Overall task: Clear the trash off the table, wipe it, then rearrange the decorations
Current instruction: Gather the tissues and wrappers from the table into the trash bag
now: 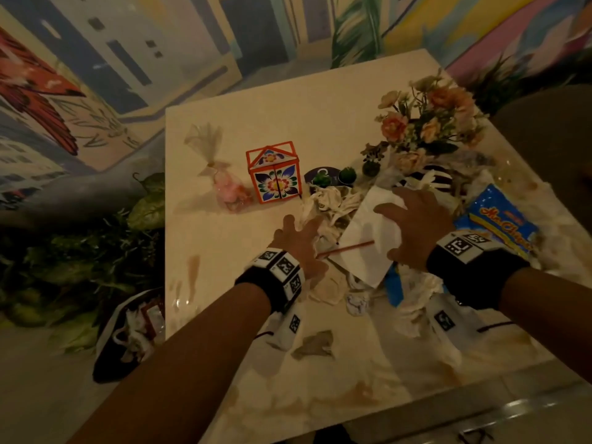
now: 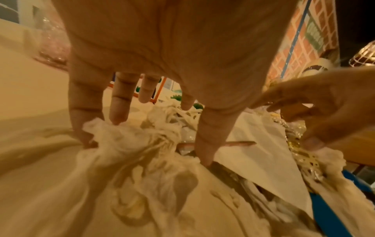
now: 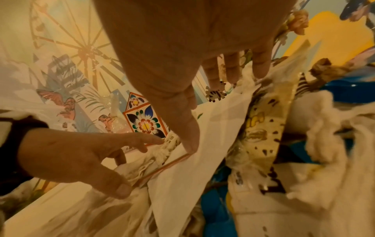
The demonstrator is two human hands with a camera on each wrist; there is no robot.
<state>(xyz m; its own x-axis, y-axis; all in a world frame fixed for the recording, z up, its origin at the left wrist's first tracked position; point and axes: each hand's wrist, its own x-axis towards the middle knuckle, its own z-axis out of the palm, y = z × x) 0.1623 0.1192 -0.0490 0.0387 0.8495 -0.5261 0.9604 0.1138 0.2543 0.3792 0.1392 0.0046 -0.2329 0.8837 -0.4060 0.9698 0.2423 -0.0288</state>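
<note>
White paper sheet (image 1: 368,241) under spread right hand (image 1: 413,225); left hand (image 1: 298,238) splayed on crumpled tissues (image 1: 323,203); blue packet (image 1: 499,222) lettering illegible.

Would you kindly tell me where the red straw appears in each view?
Head: red straw lies at centre, between the hands.
Left wrist: right of centre, behind the thumb.
Right wrist: lower centre, below the thumb tip.
Shared landmark: the white sheet beside it.

The head view looks steeply down from above on the tabletop (image 1: 224,315) and both hands. Each wrist view peers along its palm, very near the crumpled tissues (image 2: 129,141) between the hands; all three share the white paper sheet (image 3: 202,144).
</note>
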